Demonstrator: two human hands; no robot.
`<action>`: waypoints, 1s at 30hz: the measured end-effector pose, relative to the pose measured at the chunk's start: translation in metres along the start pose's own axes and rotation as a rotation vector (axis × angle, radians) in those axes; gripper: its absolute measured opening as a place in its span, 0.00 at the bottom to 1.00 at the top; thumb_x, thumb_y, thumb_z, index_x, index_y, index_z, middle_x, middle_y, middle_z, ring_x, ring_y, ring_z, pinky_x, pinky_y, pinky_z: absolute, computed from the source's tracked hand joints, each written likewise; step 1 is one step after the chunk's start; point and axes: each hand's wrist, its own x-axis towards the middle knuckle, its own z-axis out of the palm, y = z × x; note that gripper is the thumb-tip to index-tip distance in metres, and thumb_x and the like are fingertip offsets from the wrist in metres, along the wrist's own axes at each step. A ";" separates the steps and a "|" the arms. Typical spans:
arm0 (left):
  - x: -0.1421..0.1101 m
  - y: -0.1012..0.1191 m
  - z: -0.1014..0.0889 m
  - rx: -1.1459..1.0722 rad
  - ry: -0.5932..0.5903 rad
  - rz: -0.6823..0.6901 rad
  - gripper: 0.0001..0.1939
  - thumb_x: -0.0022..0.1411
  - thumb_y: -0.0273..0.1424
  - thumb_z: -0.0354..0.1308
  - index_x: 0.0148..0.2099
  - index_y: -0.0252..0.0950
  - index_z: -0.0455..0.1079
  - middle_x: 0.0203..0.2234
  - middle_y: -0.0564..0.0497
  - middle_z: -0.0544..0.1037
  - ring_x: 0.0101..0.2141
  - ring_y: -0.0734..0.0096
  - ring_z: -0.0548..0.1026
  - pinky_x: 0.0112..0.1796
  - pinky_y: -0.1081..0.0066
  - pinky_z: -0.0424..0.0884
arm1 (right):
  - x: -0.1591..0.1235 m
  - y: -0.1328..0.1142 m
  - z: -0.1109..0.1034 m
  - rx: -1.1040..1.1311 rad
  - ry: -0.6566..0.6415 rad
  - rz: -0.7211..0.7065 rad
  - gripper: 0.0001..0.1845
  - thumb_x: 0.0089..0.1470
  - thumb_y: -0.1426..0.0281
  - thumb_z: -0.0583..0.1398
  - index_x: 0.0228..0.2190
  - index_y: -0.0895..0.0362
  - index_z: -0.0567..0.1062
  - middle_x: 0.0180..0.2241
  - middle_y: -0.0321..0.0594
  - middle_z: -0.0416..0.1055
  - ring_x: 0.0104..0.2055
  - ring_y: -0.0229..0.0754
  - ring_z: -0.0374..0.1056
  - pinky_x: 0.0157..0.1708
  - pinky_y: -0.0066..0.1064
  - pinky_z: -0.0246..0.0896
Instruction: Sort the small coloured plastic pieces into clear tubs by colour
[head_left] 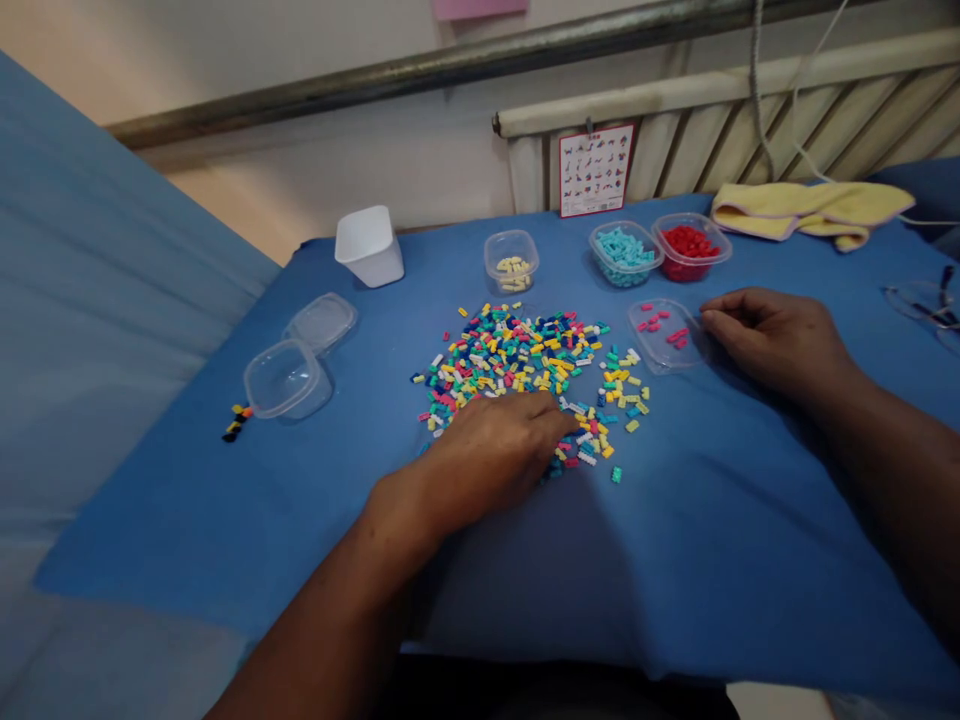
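Many small toy building bricks [517, 350] in mixed colours lie in a loose pile on the blue-covered table. My left hand [499, 445] rests over the near side of this pile, fingers bent down among the bricks; what they grip, if anything, is hidden. Just right of the pile, a clear plastic lid [664, 358] lies flat with several pink bricks [679, 338] on it. By the lid's right edge is my right hand [772, 335], its thumb and fingers curled together. Whether something small sits between those fingertips I cannot make out.
Behind the pile stand clear tubs of cream bricks [514, 272], light-blue bricks [624, 252] and red bricks [686, 245]. A white container [369, 247], an open clear tub [289, 385] and a small brick figure [236, 422] are leftward. A yellow cloth [810, 208] and glasses [934, 305] lie right.
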 end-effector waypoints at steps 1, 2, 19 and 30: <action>0.000 0.001 0.000 0.003 -0.001 -0.018 0.18 0.80 0.27 0.51 0.64 0.40 0.76 0.51 0.45 0.82 0.51 0.61 0.83 0.48 0.65 0.79 | 0.000 -0.001 0.000 -0.005 0.002 0.001 0.18 0.53 0.55 0.65 0.38 0.53 0.88 0.33 0.42 0.84 0.34 0.47 0.76 0.37 0.37 0.70; 0.000 0.002 -0.001 0.010 -0.008 -0.039 0.17 0.80 0.27 0.52 0.63 0.40 0.76 0.51 0.44 0.82 0.50 0.60 0.83 0.47 0.65 0.80 | 0.000 -0.002 -0.001 -0.009 0.001 0.003 0.18 0.53 0.56 0.65 0.38 0.53 0.88 0.33 0.42 0.84 0.34 0.47 0.75 0.36 0.37 0.70; 0.005 0.002 0.002 0.069 -0.068 -0.088 0.15 0.78 0.27 0.52 0.59 0.38 0.76 0.49 0.43 0.81 0.47 0.58 0.82 0.45 0.63 0.79 | -0.001 0.000 -0.001 -0.012 -0.042 0.006 0.18 0.58 0.57 0.65 0.41 0.55 0.88 0.34 0.43 0.84 0.34 0.45 0.75 0.39 0.37 0.69; 0.007 0.010 0.003 0.128 -0.079 -0.125 0.12 0.80 0.28 0.51 0.52 0.35 0.76 0.46 0.43 0.81 0.42 0.59 0.81 0.39 0.63 0.78 | -0.001 -0.002 -0.002 -0.023 -0.036 -0.007 0.18 0.56 0.56 0.65 0.40 0.54 0.88 0.33 0.42 0.84 0.34 0.47 0.75 0.39 0.39 0.69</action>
